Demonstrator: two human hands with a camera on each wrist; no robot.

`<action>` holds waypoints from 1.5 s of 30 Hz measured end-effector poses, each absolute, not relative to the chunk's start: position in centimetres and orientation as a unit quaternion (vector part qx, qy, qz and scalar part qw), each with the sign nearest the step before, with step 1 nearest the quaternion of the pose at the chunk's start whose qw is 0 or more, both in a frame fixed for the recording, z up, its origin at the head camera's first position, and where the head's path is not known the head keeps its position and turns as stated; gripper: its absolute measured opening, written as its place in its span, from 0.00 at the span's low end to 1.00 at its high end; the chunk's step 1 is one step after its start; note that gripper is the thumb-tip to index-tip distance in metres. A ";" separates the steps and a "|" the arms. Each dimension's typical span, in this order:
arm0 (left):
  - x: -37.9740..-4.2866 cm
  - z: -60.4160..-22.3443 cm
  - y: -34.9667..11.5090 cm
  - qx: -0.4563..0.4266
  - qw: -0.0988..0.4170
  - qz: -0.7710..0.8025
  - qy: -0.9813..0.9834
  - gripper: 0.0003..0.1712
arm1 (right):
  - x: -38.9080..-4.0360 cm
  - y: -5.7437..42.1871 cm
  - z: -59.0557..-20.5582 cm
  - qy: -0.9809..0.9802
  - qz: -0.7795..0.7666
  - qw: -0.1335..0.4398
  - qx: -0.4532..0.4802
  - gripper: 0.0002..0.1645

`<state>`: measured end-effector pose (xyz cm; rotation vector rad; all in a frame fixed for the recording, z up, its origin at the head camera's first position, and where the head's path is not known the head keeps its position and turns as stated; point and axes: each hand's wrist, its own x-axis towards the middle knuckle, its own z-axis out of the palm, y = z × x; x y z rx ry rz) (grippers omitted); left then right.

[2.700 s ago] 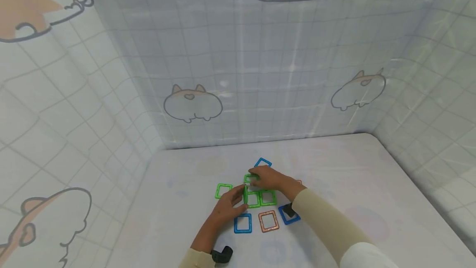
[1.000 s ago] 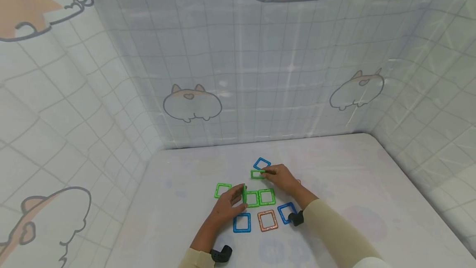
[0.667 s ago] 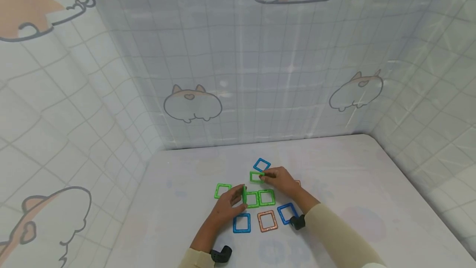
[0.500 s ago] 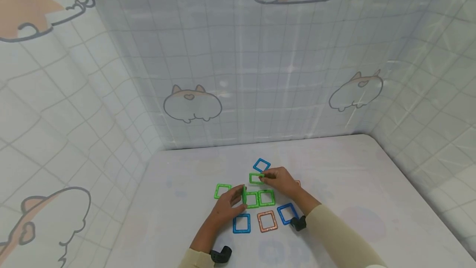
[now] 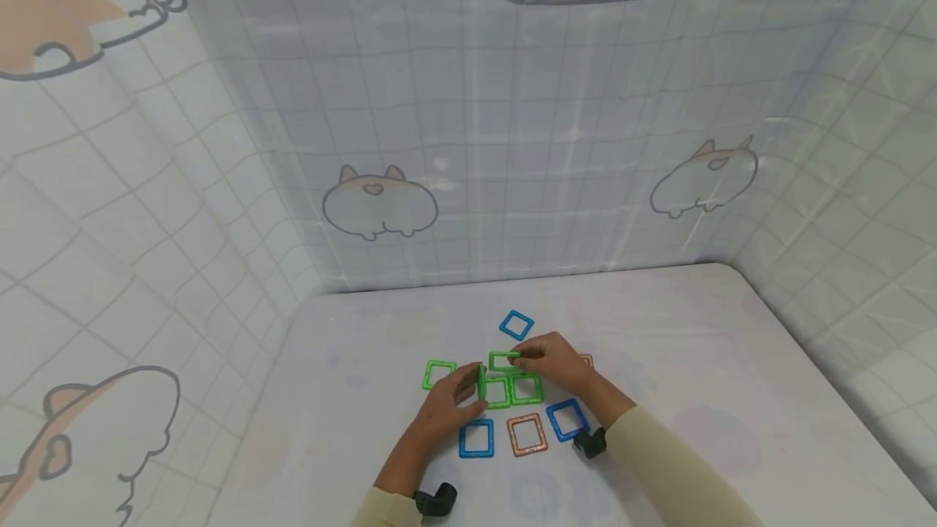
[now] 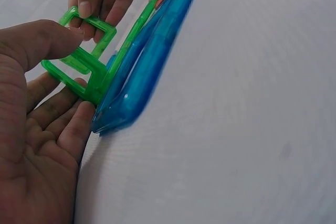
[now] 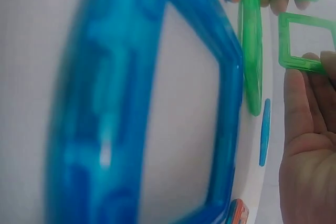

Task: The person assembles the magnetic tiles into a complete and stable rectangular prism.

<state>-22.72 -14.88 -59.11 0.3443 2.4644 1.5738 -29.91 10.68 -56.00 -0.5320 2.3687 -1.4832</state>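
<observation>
Your left hand (image 5: 444, 407) grips the upright square (image 5: 481, 386) (probably steadying it); your right hand (image 5: 554, 359) pinches a second square (image 5: 502, 354) by its right side

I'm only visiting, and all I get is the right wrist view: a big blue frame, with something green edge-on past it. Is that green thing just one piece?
Observer: No. The head view shows two flat green frames lying side by side.

Operator: And where does the green frame by the other hand stand?

Observer: The upright green frame, at the left hand, stands at the left edge of the left flat one.

Operator: Any green piece I'm missing altogether?

Observer: Yes, a lone green frame lies apart on the left, partly hidden by the left hand's fingers.
</observation>
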 end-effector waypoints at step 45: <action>-22.6 -58.6 -15.1 0.137 0.098 0.556 0.814 0.42 | -28.6 8.9 -56.6 0.830 -0.491 0.151 -0.215 0.16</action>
